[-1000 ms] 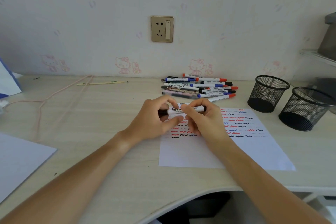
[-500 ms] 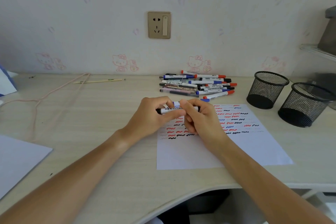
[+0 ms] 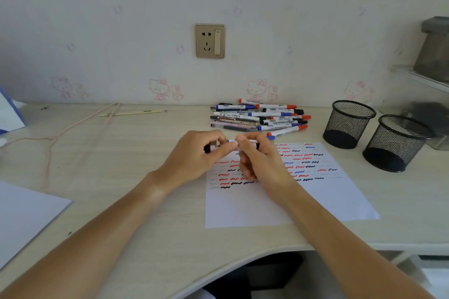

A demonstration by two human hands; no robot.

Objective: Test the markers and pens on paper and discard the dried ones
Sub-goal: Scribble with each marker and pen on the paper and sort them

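Progress: judging by the paper (image 3: 267,201), testing is well under way; rows of red, black and blue squiggles are filling its upper half, with the lower half blank.
Remaining: a pile of markers and pens (image 3: 257,116) is lying at the back of the surface (image 3: 121,165), just beyond the paper; it cannot be told which of these are tested.
Cups: two black mesh cups (image 3: 348,124) are standing right of the paper, side by side; both are looking empty, so as far as can be seen nothing is sorted into them.
Marker in hand: a marker (image 3: 233,146) is being held level above the top edge of the paper, between both hands; white barrel with dark print, black at its left end, mostly covered by fingers.
Left hand: the left hand (image 3: 199,155) is gripping the marker's left part, fingers curled round the barrel.
Right hand: the right hand (image 3: 260,160) is pinching the marker's right part, fingers curled close.
Step, as a judgement: the person is probably pulling the cap off or pushing it on; which one cannot be told.
Blue tip: a blue marker (image 3: 271,138) end is showing just behind the right hand.
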